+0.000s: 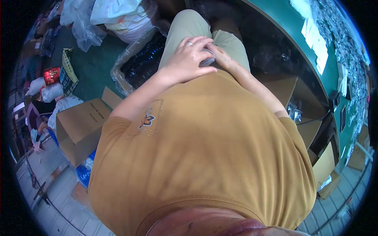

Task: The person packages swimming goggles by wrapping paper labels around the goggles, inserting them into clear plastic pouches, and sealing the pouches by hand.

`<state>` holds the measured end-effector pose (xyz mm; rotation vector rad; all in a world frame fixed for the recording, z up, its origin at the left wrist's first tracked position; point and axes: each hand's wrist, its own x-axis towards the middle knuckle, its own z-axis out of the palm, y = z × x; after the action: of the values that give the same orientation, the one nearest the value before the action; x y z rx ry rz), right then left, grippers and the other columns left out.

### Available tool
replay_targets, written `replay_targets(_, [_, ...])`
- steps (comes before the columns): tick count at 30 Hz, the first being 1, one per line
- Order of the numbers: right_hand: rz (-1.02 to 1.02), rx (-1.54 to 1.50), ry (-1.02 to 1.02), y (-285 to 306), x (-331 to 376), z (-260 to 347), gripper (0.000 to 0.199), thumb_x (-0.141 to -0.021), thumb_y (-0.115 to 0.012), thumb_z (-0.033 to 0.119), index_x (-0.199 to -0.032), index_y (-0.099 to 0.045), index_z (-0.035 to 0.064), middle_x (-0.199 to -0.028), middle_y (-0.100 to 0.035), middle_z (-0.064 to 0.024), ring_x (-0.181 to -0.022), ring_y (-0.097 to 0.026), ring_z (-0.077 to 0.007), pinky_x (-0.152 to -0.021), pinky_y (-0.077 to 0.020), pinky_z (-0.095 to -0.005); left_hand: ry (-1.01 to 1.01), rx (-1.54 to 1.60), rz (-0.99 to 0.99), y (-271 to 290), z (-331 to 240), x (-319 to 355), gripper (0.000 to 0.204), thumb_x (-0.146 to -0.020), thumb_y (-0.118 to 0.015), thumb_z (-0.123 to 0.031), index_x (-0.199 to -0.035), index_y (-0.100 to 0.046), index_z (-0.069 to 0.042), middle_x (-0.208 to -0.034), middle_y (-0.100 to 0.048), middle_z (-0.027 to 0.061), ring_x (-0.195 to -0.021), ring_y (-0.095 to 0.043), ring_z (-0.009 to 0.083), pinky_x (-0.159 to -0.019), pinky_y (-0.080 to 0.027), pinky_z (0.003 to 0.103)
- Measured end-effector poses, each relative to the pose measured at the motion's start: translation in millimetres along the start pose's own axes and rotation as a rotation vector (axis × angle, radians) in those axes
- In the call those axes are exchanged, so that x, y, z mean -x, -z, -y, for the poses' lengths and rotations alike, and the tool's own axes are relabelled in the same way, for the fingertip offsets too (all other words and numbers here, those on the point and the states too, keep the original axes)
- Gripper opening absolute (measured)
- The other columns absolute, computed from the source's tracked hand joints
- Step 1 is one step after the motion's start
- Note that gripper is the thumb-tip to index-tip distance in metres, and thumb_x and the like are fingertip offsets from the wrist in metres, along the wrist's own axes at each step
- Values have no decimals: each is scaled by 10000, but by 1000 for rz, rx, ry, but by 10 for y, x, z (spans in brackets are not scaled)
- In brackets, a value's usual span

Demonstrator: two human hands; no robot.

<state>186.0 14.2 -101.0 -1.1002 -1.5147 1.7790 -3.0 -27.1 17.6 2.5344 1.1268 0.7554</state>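
Both hands rest together on my lap, over light khaki trousers (232, 45). My left hand (189, 59), with a ring on one finger, lies open, its fingers stretched out and the thumb apart. Against it from the other side comes my right hand (222, 58), its fingertips partly hidden by the left hand. A small, shiny greyish-clear thing (207, 59) shows in the gap between the two hands. It looks like clear plastic, but its kind is unclear, and so is which hand bears it.
Left of my legs are a dark plastic-lined container (143, 63), white plastic bags (122, 17) and an open cardboard box (83, 122). A curved green table (271, 13) at the right bears white paper slips (317, 43) and many shiny clear packets (346, 59). More cardboard (323, 167) stands below.
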Motion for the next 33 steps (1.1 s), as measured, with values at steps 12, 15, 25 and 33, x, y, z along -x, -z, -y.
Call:
replay_targets(12, [44,28,-13,8,-12,41,564,-1104,-363,468,-1345,-628,32,-1248,-688,-111,-1167,-618,-190,-1034,-464,-328,190,295,-27,53,40,13,81,-855,-771,-154,-864,-752,-76,-1266,-700,60,-1306,-563,280,-1102,-418,439])
replay_targets(15, [31,14,-69,-25,-54,66,587,-1102,-372,483,-1280,-658,3,-1197,-700,-110,-1115,-622,-185,-998,-474,-321,242,446,-15,52,161,77,87,-876,-765,-151,-870,-742,-67,-1279,-699,63,-1293,-575,280,-1106,-420,428])
replay_targets(25, [0,102,26,-38,-57,-85,618,-1092,-400,512,-1175,-697,-24,-1157,-715,-159,-1089,-627,-225,-992,-464,-351,116,204,-14,19,249,66,201,-868,-747,-155,-1053,-715,-85,-1252,-682,79,-1173,-622,281,-1043,-464,406])
replay_targets(33, [9,101,33,39,-69,-173,622,-1096,-383,517,-1185,-697,-13,-1169,-718,-155,-1098,-630,-229,-1005,-459,-355,-81,148,-156,193,135,-26,122,-847,-791,-168,-926,-735,-94,-956,-741,37,-945,-693,228,-1027,-474,458])
